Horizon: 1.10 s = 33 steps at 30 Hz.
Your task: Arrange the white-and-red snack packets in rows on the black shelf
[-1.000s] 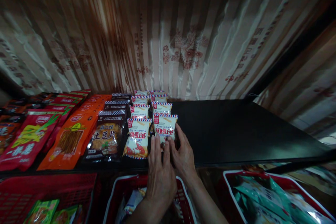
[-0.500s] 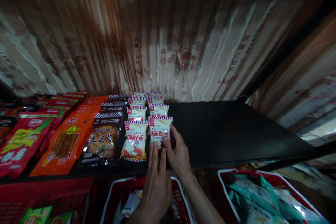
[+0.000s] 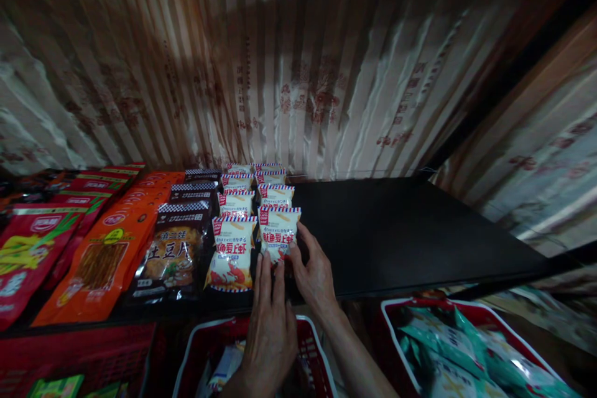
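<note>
A small white snack bag [image 3: 278, 233] with red lettering and striped edges stands at the front of the right-hand row on the black shelf. My right hand [image 3: 316, 273] grips its right side, thumb on the front and fingers along the edge. Straight fingers of my left hand [image 3: 272, 323] press lightly against the bag's lower front; that hand is open. Beside it to the left stands a matching snack bag [image 3: 231, 255], apart from both hands. More of the same bags [image 3: 276, 196] are lined up behind these two.
Left of the rows lie dark potato-chip bags [image 3: 172, 255], orange packets [image 3: 100, 261] and red bags [image 3: 35, 249]. Black shelf surface [image 3: 396, 230] extends rightward. Below its edge are a basket [image 3: 321, 354] under my hands and another basket [image 3: 389, 329] holding teal packets [image 3: 448, 339]. Pleated curtain hangs behind.
The view has shifted slightly, so shelf and bags appear a little further left. Both hands keep the same place on the front right bag.
</note>
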{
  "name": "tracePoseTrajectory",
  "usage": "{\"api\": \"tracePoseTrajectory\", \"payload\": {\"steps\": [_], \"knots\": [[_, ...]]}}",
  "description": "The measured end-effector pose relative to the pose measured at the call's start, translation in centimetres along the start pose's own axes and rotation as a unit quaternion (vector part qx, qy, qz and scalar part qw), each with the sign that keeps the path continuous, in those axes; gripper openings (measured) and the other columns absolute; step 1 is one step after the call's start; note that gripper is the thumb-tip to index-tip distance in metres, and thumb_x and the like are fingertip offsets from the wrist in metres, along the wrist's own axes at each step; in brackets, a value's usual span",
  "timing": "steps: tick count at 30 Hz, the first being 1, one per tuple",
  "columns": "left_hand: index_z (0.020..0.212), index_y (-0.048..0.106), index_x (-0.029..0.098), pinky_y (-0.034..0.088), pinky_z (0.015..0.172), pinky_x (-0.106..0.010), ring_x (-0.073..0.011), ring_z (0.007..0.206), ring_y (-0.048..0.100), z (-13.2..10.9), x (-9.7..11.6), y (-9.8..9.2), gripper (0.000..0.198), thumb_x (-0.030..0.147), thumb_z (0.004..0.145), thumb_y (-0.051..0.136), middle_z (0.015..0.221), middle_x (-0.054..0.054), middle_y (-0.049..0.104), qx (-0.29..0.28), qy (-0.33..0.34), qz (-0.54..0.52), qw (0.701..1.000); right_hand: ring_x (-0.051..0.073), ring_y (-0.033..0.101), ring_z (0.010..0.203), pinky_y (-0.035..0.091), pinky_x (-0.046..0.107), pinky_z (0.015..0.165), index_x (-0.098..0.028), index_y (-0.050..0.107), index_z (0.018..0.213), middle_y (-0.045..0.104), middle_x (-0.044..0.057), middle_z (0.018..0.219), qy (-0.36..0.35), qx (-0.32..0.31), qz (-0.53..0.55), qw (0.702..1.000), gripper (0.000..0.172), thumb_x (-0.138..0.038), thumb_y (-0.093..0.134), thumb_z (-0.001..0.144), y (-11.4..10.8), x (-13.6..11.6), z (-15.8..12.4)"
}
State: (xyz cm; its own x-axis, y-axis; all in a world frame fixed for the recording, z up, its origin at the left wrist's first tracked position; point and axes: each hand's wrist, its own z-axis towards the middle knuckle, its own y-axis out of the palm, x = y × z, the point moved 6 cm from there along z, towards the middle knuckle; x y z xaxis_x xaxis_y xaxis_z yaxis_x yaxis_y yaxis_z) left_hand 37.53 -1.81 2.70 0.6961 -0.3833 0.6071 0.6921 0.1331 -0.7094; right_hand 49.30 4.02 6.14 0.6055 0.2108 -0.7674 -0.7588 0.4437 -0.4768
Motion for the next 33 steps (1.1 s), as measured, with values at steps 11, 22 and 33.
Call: {"api": "tracePoseTrajectory", "payload": {"steps": [11,22,33], "knots": [[0.142,0.029,0.013,0.03,0.109,-0.049,-0.0294,0.141,0.006,-0.5,0.5,-0.3,0.067,0.002,0.077,0.041,0.155,-0.013,0.004,-0.008,0.008,0.018,1.0,0.027,0.05,0.119,0.042,0.049,0.099,-0.015,0.053,0.123,0.056,0.016,0.127,-0.068,0.054,-0.056,0.995,0.042,-0.035,0.044,0.088,-1.2,-1.8,0.1],[0.138,0.03,0.019,0.026,0.108,-0.054,-0.0297,0.141,0.011,0.6,-1.7,-7.9,0.06,0.003,0.081,0.042,0.153,-0.015,0.013,0.183,0.022,0.079,0.98,0.024,0.06,0.109,0.052,0.04,0.091,-0.02,0.057,0.121,0.064,0.01,0.12,-0.088,-0.108,0.044,0.989,0.036,-0.032,0.046,0.089,1.8,-8.4,-2.2],[0.137,0.033,0.014,0.025,0.107,-0.053,-0.029,0.141,0.01,-0.4,-3.8,-6.1,0.062,0.002,0.077,0.043,0.152,-0.019,0.016,0.159,-0.03,0.078,0.984,0.025,0.056,0.116,0.045,0.045,0.098,-0.017,0.051,0.126,0.059,0.012,0.126,-0.047,-0.172,-0.005,0.984,0.043,-0.037,0.045,0.089,4.6,-7.7,-3.3]]}}
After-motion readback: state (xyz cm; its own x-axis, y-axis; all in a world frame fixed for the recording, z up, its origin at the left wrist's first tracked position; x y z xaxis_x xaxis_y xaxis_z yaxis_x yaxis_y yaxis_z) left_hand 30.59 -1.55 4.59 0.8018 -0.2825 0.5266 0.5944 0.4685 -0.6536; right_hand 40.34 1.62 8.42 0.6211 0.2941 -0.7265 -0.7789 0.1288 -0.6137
